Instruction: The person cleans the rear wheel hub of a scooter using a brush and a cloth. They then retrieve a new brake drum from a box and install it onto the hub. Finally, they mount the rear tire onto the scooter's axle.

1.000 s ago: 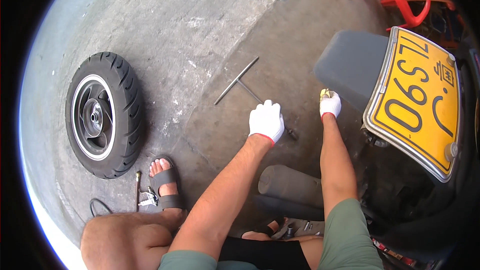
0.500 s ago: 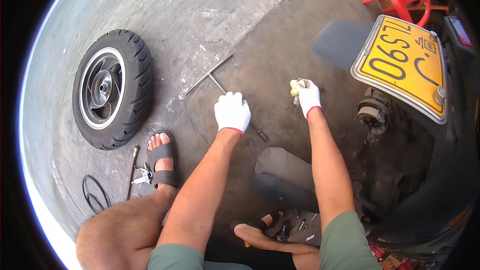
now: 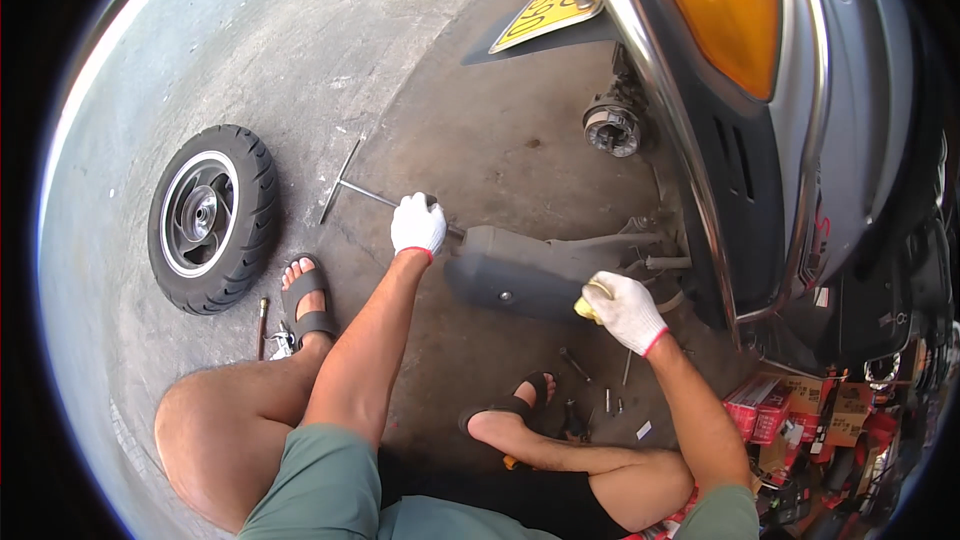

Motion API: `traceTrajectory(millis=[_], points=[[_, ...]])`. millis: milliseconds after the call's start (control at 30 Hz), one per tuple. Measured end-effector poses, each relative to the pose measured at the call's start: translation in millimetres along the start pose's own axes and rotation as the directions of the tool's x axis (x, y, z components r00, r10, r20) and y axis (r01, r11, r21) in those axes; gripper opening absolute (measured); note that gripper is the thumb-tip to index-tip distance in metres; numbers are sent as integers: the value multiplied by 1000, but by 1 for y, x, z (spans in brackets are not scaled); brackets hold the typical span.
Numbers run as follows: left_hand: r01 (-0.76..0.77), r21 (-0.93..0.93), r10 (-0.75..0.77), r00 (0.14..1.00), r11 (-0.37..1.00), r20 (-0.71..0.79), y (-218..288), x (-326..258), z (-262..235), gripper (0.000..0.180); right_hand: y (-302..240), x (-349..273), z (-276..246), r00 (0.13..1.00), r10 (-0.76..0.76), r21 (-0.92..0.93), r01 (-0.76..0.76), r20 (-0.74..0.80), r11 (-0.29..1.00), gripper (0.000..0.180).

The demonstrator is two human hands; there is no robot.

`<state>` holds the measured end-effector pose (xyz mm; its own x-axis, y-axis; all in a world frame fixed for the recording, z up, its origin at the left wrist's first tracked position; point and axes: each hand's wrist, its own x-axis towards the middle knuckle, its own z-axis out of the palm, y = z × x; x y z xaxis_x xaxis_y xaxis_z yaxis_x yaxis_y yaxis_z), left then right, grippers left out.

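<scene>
My left hand [image 3: 417, 225], in a white glove with a red cuff, is closed round the shaft of a metal T-handle wrench [image 3: 362, 191]. Its crossbar points away to the far left, and its socket end is near the tip of a dark exhaust muffler [image 3: 540, 285]; whether they touch I cannot tell. At the muffler's near right side, my gloved right hand [image 3: 625, 310] grips a crumpled yellow piece [image 3: 590, 306], cloth or sponge. Beyond the muffler a bare axle hub [image 3: 612, 128] hangs under the scooter [image 3: 740, 140].
A loose wheel with its tyre [image 3: 258, 190] stands at the left. Beside my left foot are a hose end [image 3: 262, 328] and a metal air gun [image 3: 283, 342]. Small tools and sockets [image 3: 607, 400] lie near my right foot. Red boxes [image 3: 757, 405] are piled at the lower right.
My view has swung right, bringing the scooter's side and boxes into sight. My right hand has come nearer, down beside the muffler, with the yellow piece. My left hand stays on the wrench, whose shaft lies flatter in view.
</scene>
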<state>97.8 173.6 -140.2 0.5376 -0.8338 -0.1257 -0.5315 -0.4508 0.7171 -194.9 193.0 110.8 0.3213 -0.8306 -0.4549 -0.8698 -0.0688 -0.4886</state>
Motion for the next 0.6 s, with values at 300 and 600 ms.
traceTrajectory(millis=[300, 600], points=[[-288, 12, 274, 924, 958, 268, 93, -16, -47, 35, 111, -152, -34, 872, 392, 736, -55, -294, 675, 19], [-662, 426, 445, 740, 617, 505, 173, 41, -221, 35, 73, -163, -40, 929, 128, 605, 118, -347, 788, 26]])
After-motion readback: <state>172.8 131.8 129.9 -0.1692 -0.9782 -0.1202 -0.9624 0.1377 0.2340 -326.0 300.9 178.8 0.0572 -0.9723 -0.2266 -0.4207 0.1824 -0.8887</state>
